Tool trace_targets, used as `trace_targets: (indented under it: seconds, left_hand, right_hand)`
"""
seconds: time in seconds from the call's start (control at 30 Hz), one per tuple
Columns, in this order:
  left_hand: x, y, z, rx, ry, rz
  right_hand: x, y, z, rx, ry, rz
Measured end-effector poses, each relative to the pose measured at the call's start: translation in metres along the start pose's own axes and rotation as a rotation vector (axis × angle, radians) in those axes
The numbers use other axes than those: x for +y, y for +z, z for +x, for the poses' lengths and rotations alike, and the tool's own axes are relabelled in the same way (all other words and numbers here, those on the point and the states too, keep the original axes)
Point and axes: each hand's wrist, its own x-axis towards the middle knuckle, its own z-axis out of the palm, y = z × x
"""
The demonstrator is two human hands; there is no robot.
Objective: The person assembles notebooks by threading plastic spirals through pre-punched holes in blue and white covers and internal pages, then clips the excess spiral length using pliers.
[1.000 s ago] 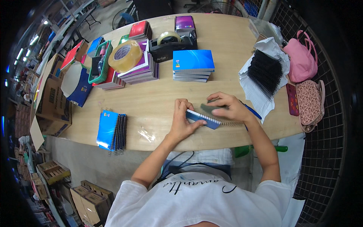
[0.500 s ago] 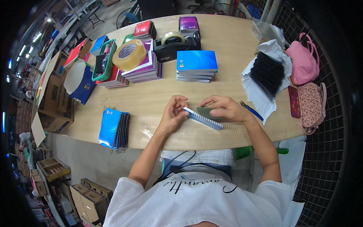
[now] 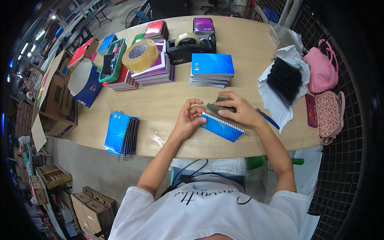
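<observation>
My left hand (image 3: 189, 122) pinches one end of a small blue notebook (image 3: 225, 130), which is tilted with its cover turned up. A wire spiral runs through the notebook's upper edge, and its loose end sticks out past the right corner. Curled around a dark green, soft-looking folded piece (image 3: 215, 108) is my right hand (image 3: 241, 109), just above the spiral edge; I cannot tell what the piece is made of. On the left lies a pile of blue spiral-bound notebooks (image 3: 117, 133). A stack of blue notebooks without visible spirals (image 3: 212, 64) sits beyond my hands.
Blue-handled pliers (image 3: 267, 119) and black spirals (image 3: 285, 80) on white paper lie at right, beside a pink bag (image 3: 321, 70) and a patterned pouch (image 3: 329, 114). Further back are a tape dispenser (image 3: 188, 52), a tape roll (image 3: 140, 56) and a green basket (image 3: 118, 66). A carton (image 3: 60, 100) stands left.
The notebook has tipped from edge-on so its blue cover shows. My right hand has moved slightly up and left with the green piece, over the spiral edge. My left hand keeps its grip.
</observation>
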Motion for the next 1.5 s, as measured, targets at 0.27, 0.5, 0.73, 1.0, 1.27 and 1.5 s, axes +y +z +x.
trace_targets:
  seconds: [0.27,0.5,0.73,1.0,1.27,1.5]
  left_hand:
    - [0.028,0.019,-0.022,0.128,0.040,0.004]
    - [0.030,0.038,-0.023,0.212,0.116,0.164]
    - [0.044,0.048,-0.029,0.177,0.074,0.202]
    - [0.056,0.057,-0.036,0.180,-0.010,0.288]
    - [0.066,0.067,-0.040,0.197,-0.053,0.331]
    - [0.066,0.066,-0.041,0.180,-0.041,0.404]
  right_hand:
    - [0.026,0.009,-0.128,0.488,0.412,-0.803]
    - [0.023,0.008,-0.131,0.611,0.321,-0.490]
    - [-0.064,-0.027,-0.076,0.425,-0.164,-0.581]
    - [-0.096,-0.021,-0.037,0.351,-0.683,-1.067]
    - [-0.094,-0.019,-0.038,0.230,-0.590,-1.012]
    - [-0.107,-0.022,-0.040,0.339,-0.690,-1.086]
